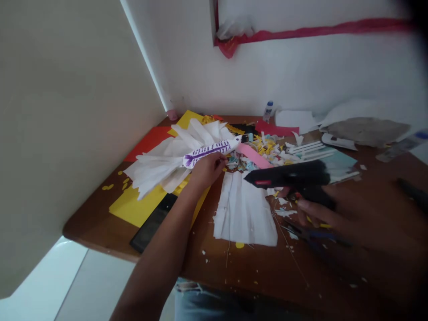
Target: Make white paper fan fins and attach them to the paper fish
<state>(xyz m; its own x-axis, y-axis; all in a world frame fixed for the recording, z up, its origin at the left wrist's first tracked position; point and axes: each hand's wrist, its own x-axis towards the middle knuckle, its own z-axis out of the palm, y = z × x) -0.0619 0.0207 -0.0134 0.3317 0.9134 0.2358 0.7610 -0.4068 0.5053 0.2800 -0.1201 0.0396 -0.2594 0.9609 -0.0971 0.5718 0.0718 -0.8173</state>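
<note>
Right hand (347, 218): fingers wrapped round the grip of a black glue gun (290, 174), held above the desk (203, 267). Barrel near-level across the view, nozzle pointing left, over the far end of the pleated paper (245, 214). Paper bird (212, 152) left of it: body axis slants, head far-right, tail near-left. Left hand (207, 169) at its body, fingers bent; can't tell if gripping.
</note>
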